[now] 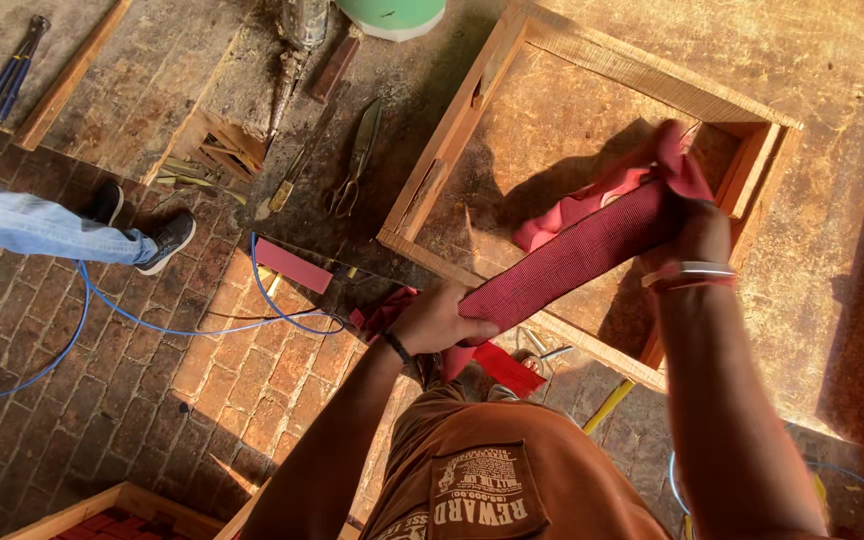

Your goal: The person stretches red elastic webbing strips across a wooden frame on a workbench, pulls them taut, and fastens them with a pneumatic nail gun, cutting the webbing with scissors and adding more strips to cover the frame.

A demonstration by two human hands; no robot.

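- A red strip of ribbed fabric [577, 255] is stretched between the person's two hands, above a shallow wooden frame [472, 110] that lies on a board on the floor.
- The strip's long axis runs on a diagonal, from near left up to far right; its far end points toward the frame's far right corner.
- The left hand [437, 322] has its grip closed over the near end of the strip, fingers wrapped around it; a dark band sits on that wrist.
- The right hand [697, 215] has its grip closed on the far end, where the fabric bunches into loose pink-red folds; a pale bangle sits on that wrist.
- The wooden frame is an open rectangular box; inside it only the bare board and the shadow of the arms show.
- A flat red rectangular piece [293, 265] lies on the brick floor [152, 400] left of the hands, and another red scrap [507, 368] lies just below the left hand.
- A blue cable [152, 322] loops over the bricks at left, near another person's jeans leg and dark shoe [167, 240].
- Scissors [355, 160] lie far left of the frame; blue-handled pliers [12, 70] lie at the far left corner.
- A green round container [392, 15] stands at the far edge; its contents cannot be seen.
- A corner of a second wooden box [117, 510] with red material inside shows at near left.
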